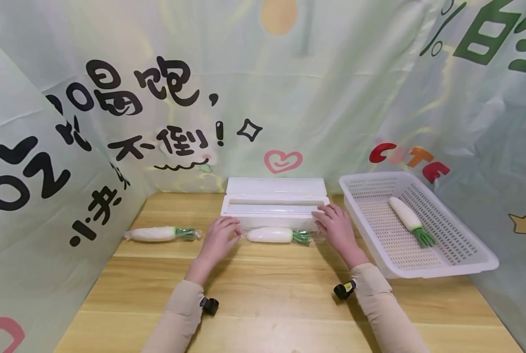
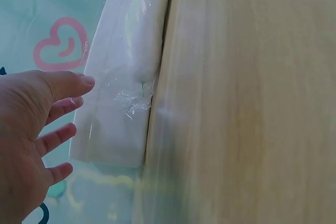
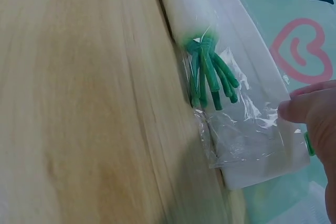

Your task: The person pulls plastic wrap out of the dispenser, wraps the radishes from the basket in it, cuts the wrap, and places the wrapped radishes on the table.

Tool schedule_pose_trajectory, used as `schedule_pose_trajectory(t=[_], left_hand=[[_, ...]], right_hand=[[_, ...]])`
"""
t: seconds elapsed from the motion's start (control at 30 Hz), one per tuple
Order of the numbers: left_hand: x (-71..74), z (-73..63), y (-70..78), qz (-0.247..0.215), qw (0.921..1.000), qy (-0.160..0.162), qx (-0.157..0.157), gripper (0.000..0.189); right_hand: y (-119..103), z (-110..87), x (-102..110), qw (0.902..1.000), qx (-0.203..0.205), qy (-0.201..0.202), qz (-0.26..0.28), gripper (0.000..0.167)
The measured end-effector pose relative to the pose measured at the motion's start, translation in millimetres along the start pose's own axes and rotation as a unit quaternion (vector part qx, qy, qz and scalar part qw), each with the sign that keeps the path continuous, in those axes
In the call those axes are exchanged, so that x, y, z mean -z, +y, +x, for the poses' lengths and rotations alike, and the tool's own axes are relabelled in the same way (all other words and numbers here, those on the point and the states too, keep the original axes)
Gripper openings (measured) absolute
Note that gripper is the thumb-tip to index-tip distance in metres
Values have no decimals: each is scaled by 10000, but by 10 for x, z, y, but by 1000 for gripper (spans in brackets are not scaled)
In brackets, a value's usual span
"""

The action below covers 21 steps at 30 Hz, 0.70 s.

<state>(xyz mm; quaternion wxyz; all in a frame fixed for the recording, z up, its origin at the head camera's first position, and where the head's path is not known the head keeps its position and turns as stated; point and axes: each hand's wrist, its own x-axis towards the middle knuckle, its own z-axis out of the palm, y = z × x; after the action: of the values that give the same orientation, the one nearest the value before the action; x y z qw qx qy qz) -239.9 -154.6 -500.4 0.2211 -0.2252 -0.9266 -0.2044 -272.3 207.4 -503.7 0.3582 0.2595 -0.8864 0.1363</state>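
A white radish with green stalks lies crosswise on the table, in clear plastic wrap, in front of a white lidded box. My left hand, at the wrap's left end, pinches its edge between thumb and forefinger, the other fingers spread apart. At the right end my right hand pinches the same edge, thumb against forefinger, its fingers over the box's front right corner. Between the hands the film's edge runs nearly straight. The box lid stands raised, and a white roll lies inside.
Another wrapped radish lies left of my left hand. At the right stands a white perforated basket with an unwrapped radish in it. Printed cloth walls the wooden table at the back and sides.
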Motion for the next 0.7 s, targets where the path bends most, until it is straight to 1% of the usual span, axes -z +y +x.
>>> schedule_pose_trajectory(t=[0.1, 0.17, 0.27, 0.33, 0.53, 0.63, 0.7], left_hand=[[10, -4, -2, -19, 10000, -28, 18, 10], [17, -4, -5, -5, 10000, -74, 66, 10], [24, -4, -12, -7, 9996, -222, 189, 10], [21, -6, -19, -13, 9989, -367, 286, 9], [12, -19, -39, -10, 9954, -823, 491, 7], [11, -23, -59, 46, 9934, -1013, 536, 7], [10, -25, -75, 112, 9924, -1103, 527, 7]], right_hand=[[17, 1, -7, 9995, 95, 272, 88, 12], [24, 3, -7, 9989, 151, 416, 128, 8], [26, -17, 5, 9981, 326, 515, 114, 8], [10, -51, 28, 9978, 436, 491, 75, 9], [-69, -248, 127, 9970, 747, 161, 127, 15], [-109, -338, 162, 9962, 823, -181, 233, 17], [-129, -383, 173, 9952, 783, -490, 331, 17]])
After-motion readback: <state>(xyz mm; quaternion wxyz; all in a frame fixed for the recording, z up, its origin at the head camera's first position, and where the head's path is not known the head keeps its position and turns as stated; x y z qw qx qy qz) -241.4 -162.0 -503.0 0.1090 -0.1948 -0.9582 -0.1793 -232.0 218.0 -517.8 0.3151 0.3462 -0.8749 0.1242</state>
